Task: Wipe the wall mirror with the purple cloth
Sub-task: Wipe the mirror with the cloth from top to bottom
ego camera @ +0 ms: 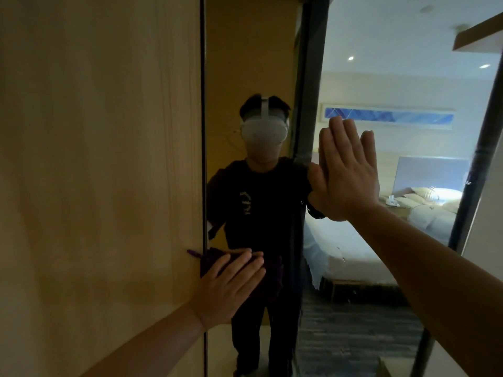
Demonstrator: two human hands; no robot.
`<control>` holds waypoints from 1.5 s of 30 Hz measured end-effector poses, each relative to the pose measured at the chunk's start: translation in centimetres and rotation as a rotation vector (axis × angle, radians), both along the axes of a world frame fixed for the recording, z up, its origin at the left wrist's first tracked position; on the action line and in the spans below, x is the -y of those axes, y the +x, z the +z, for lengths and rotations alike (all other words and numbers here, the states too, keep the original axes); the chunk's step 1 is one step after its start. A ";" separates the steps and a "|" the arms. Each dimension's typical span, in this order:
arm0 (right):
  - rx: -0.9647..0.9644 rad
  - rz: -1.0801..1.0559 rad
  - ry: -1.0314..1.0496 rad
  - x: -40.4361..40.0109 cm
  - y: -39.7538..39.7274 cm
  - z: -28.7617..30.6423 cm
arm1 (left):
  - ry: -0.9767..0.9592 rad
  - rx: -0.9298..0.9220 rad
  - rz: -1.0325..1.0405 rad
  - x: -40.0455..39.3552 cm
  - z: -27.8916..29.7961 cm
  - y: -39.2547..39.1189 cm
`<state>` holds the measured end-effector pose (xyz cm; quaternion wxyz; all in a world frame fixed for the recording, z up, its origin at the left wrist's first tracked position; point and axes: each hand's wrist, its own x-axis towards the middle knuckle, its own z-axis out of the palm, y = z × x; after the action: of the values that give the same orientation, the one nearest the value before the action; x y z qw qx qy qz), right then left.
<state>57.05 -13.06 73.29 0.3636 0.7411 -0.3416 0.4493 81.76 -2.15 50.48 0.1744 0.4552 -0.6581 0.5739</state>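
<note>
The tall wall mirror (381,85) fills the middle and right of the head view, framed in dark metal. My left hand (231,287) lies flat over the purple cloth (269,278), pressing it against the glass near the mirror's left edge, low down. A corner of the cloth sticks out past the frame to the left. My right hand (345,170) is spread open with its palm flat on the glass, higher and to the right, holding nothing. The mirror reflects a person in dark clothes with a white headset.
A light wooden panel (100,172) stands directly left of the mirror, flush with its dark edge (202,131). The reflection shows a bed with white linen, a blue wall picture and ceiling lights behind me.
</note>
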 end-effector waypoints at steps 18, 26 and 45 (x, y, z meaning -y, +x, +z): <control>0.111 0.041 0.044 4.0 -10.7 0.7 | -0.202 -0.280 0.041 4.2 36.2 -10.9; 0.135 0.082 -0.025 4.4 -10.5 0.3 | -0.132 -0.068 -0.012 4.7 18.6 -10.0; 0.109 -0.027 0.151 4.4 -15.8 1.4 | -0.198 -0.220 -0.202 3.5 19.5 -13.8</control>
<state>41.23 -17.47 74.69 0.2936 0.7363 -0.4039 0.4567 67.94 -5.64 70.01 0.3463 0.4273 -0.6176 0.5622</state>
